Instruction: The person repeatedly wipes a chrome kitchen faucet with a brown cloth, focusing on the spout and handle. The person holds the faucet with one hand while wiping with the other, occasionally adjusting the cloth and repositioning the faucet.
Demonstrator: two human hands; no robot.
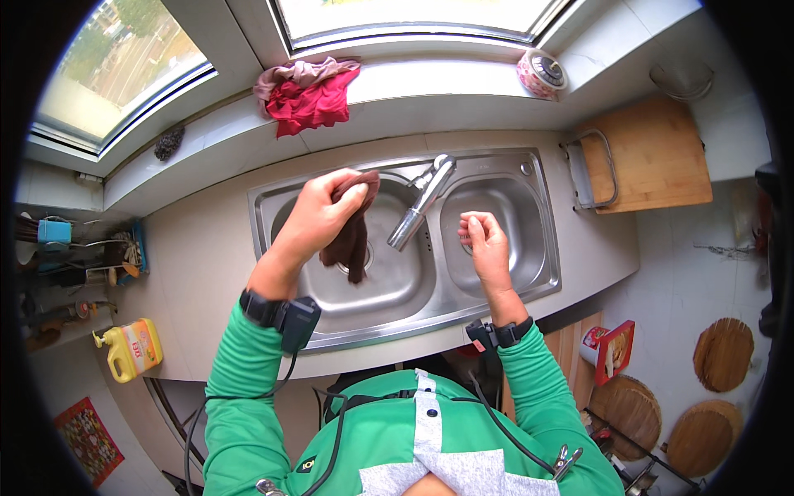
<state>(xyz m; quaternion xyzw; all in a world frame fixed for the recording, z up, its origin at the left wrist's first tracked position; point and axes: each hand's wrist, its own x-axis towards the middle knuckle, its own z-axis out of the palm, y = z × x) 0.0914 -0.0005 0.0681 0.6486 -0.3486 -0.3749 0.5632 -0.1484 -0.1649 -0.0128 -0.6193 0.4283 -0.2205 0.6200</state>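
My left hand (329, 204) grips a dark brown cloth (355, 239), which hangs down over the larger left basin (397, 279) of a stainless steel double sink. Over the smaller right basin (524, 248) is my right hand (486, 239), its fingers curled in and nothing visible in them. Between the two hands a chrome faucet (422, 204) points its spout toward the left basin; no water shows from it. The cloth partly hides the left drain, and my right hand covers part of the right one.
Pink and red cloths (313, 99) drape over the windowsill, with a patterned lidded jar (541, 73) farther right. A wooden cutting board (651, 155) stands in a metal rack at right. On the counter's left are a yellow pump bottle (133, 350) and a utensil rack (118, 248).
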